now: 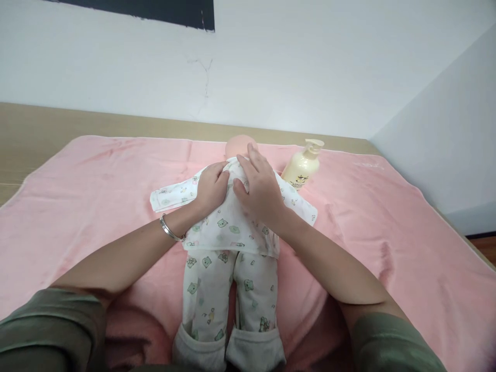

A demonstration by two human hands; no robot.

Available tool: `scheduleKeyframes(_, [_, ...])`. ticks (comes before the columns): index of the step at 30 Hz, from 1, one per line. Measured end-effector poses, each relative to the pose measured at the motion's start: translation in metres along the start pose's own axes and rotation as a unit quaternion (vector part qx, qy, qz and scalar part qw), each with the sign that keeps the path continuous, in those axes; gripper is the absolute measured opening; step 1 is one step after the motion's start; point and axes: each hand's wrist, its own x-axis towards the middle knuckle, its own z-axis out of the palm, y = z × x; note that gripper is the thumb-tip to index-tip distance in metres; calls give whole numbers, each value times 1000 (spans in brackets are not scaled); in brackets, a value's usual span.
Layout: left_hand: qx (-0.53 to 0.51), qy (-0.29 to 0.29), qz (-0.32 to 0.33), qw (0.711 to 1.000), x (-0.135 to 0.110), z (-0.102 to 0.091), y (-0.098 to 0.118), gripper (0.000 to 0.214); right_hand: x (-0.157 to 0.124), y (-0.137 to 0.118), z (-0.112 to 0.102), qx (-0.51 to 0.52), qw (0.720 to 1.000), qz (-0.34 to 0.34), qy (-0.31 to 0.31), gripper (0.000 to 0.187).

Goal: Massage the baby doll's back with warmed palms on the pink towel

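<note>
A baby doll [240, 146] lies on its back on a pink blanket [96, 191], dressed in a white printed shirt [228, 227] and matching trousers [209, 289], its feet toward me. My left hand [211, 187] is curled with its fingers pinching the shirt fabric at the doll's chest. My right hand [260, 187] lies flat on the upper chest beside it, fingers stretched toward the doll's neck. A silver bangle [169, 229] circles my left wrist.
A cream pump bottle [303, 166] lies on the blanket just right of the doll's head. The blanket covers a wooden surface [46, 129] set against white walls, with a corner at the right.
</note>
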Motion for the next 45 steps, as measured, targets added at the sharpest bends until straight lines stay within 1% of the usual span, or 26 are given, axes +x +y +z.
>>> scheduleKeyframes(2, [-4,-3,-1,1000,0,0,1,36,-1,-1,0,-5,1000,10,10,53])
scheduleKeyframes(3, [-5,-5,-4,1000,0,0,2,36,-3,-2,3,-8,1000,12,3,53])
scheduleKeyframes(6, [2,-9,-19,1000,0,0,3,40,-7,-2,15,-13,999,6,-51,49])
scheduleKeyframes(8, [5,-12,-19,1000,1,0,3,42,-7,-3,15,-10,996,-1,-84,48])
scheduleKeyframes(11, [-2,-13,-5,1000,1,0,2,38,-6,-10,-4,9,996,-12,-93,47])
scheduleKeyframes(13, [1,-8,0,1000,1,0,1,33,-4,-15,-19,22,997,-19,-67,48])
scheduleKeyframes(15, [9,-2,-1,1000,1,0,1,27,-4,-17,-26,24,999,-19,-29,49])
scheduleKeyframes(17, [16,0,-1,1000,1,0,0,25,-4,-14,-21,15,1000,-17,-5,50])
scheduleKeyframes(19, [17,1,-2,1000,1,1,-1,29,-4,-7,-7,-2,1000,-16,-11,51])
scheduleKeyframes(21, [20,-4,-4,1000,2,2,-1,36,-2,2,7,-16,999,-10,-47,52])
scheduleKeyframes(23, [21,-9,-1,1000,2,2,-1,40,1,8,12,-15,996,-5,-87,51])
scheduleKeyframes(24, [20,-12,2,1000,3,1,-1,41,2,9,11,-10,995,-5,-94,51])
scheduleKeyframes(25, [19,-14,7,1000,3,1,0,41,4,9,7,-4,996,-6,-89,51])
scheduleKeyframes(28, [24,-20,15,999,3,0,2,39,6,6,-4,4,1000,3,-22,55])
scheduleKeyframes(30, [28,-23,17,999,4,0,2,39,6,5,-4,-3,1000,13,4,57])
scheduleKeyframes(32, [30,-24,21,999,4,0,1,40,4,6,4,-10,1000,11,-19,55])
scheduleKeyframes(34, [33,-23,25,999,5,1,-1,41,2,7,14,-19,998,5,-66,53])
scheduleKeyframes(36, [37,-23,26,999,5,2,-2,43,-1,7,20,-30,995,-1,-99,53])
scheduleKeyframes(38, [39,-24,19,999,5,3,-4,46,-3,5,20,-41,993,-9,-107,54])
scheduleKeyframes(41, [39,-24,2,999,5,4,-4,46,-6,2,14,-44,992,-30,-111,56])
scheduleKeyframes(45, [27,-33,5,999,7,3,-4,44,-7,0,8,-47,991,-45,-113,54])
